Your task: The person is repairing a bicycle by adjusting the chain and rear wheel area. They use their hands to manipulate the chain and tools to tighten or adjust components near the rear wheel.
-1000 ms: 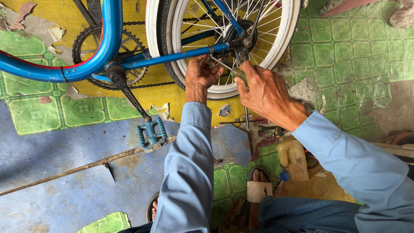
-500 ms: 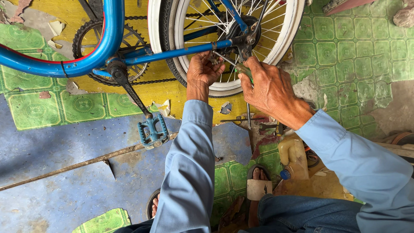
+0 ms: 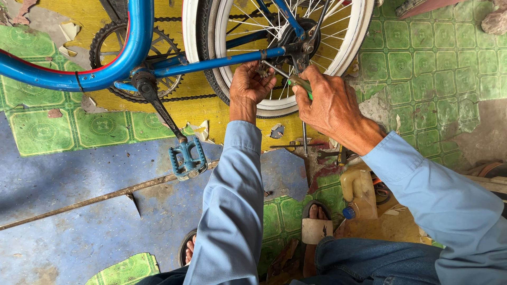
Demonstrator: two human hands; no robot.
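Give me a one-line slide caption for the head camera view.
Left hand and right hand, gripping a green-handled tool, at the white-rimmed rear wheel of a blue bicycle frame.

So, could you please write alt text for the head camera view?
Two hands work at the rear hub of a blue bicycle: the left hand grips by the frame, the right hand holds a green-handled tool. A blue pedal hangs above worn flooring.

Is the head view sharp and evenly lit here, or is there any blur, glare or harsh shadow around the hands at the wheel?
Head view: soft, even daylight with no hard shadows; left hand, right hand and rear wheel spokes are sharp, without motion blur; mild sheen only on the blue frame; the near sleeve looks enlarged by the wide lens.
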